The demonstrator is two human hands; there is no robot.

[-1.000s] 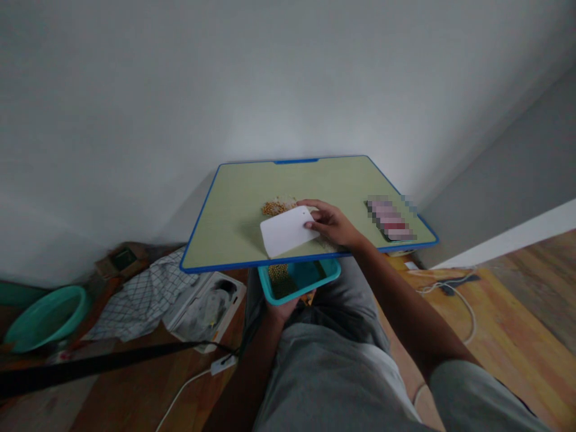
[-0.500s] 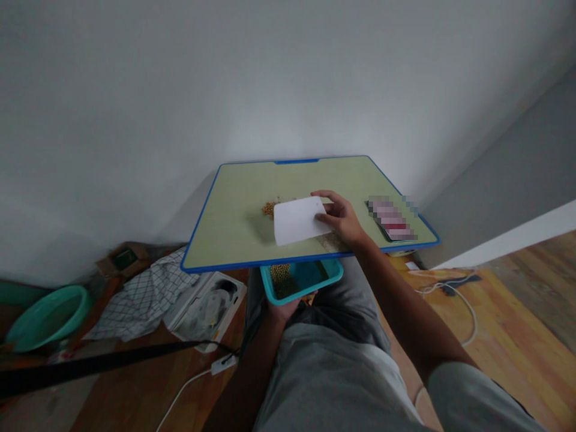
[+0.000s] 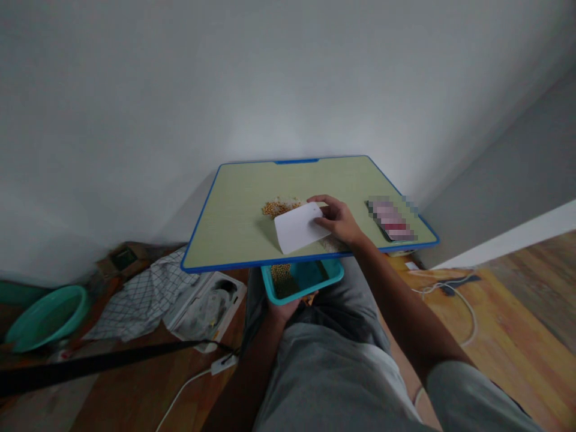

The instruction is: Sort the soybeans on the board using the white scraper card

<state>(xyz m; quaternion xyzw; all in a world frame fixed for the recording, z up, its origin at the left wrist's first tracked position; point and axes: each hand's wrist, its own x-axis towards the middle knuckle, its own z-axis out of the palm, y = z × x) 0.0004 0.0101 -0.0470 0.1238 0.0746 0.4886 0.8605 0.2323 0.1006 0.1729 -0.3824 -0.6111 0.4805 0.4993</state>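
Between thumb and fingers, my right hand (image 3: 337, 221) grips a white plastic scraper (image 3: 297, 229), tilted over the front half of the pale green table (image 3: 234, 192). Behind the scraper lies a small heap of yellow beans (image 3: 275, 208), partly covered by it. Pale grains (image 3: 332, 243) are scattered by the front edge, below my right hand. Under that edge, my left hand (image 3: 284, 309) holds a turquoise plastic tray (image 3: 335, 275) from beneath. Beans and dark grains (image 3: 281, 277) lie in its left part. The table edge hides the tray's far rim.
A phone-like flat object (image 3: 391, 221), blurred out, lies at the table's right. On the floor at left are a green basin (image 3: 49, 318), a checked cloth (image 3: 144, 294) and a white box (image 3: 209, 306). White cables (image 3: 468, 312) lie at right. A wall stands behind the table.
The scraper has moved slightly toward the table's front edge and tilted, showing more of the bean heap behind it. My left hand and the tray have hardly moved.
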